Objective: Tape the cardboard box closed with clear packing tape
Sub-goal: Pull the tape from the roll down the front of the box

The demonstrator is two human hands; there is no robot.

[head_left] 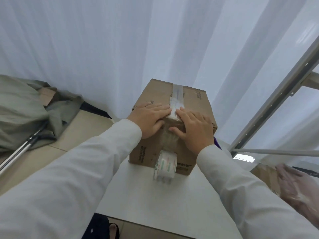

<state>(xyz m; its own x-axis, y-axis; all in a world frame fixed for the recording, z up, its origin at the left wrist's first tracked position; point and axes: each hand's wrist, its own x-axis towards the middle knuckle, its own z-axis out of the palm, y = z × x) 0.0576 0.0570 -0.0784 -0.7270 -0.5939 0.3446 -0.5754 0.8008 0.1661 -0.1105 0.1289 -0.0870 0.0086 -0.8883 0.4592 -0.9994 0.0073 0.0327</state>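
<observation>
A brown cardboard box stands on a small white table. A strip of clear tape runs along its top seam and down the near side. My left hand lies flat on the box's near top edge, left of the strip. My right hand lies flat to the strip's right, with the thumb on the tape on the front face. The tape roll hangs from the strip against the box's front, touching the table. Neither hand grips anything.
White curtains hang behind and to the right. A grey cloth pile with metal poles lies on the floor at left. A metal frame slants up at right. Another cardboard piece under plastic sits at lower right.
</observation>
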